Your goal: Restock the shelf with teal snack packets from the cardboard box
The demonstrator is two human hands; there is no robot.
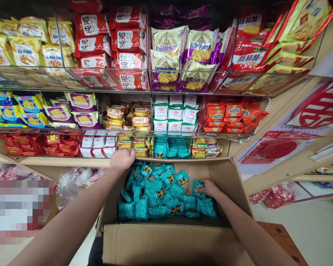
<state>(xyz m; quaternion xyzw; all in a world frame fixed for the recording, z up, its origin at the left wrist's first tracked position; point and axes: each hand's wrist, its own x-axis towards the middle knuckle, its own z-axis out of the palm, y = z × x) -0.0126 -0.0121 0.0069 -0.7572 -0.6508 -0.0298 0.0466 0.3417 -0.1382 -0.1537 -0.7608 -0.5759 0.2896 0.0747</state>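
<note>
A brown cardboard box [166, 240] with raised flaps stands in front of the shelves, holding many teal wrapped snack packets [155, 192]. Inside its right part, my right hand [209, 187] has its fingers closed round one teal packet [197, 186]. My left hand [123, 159] is closed in a fist at the box's far left corner, close against the front of the lowest shelf. What lies inside that fist, if anything, is hidden. Just behind the box, a shelf compartment holds stacked teal packets [177, 147] of similar look.
Glass-fronted shelves carry red packs [129, 40], purple biscuit packs [166, 66], white packets [174, 112] and orange packets [224, 114]. Below right of the box is a brown wooden stool [283, 240]. Plastic-wrapped goods [74, 184] lie under the shelf at left.
</note>
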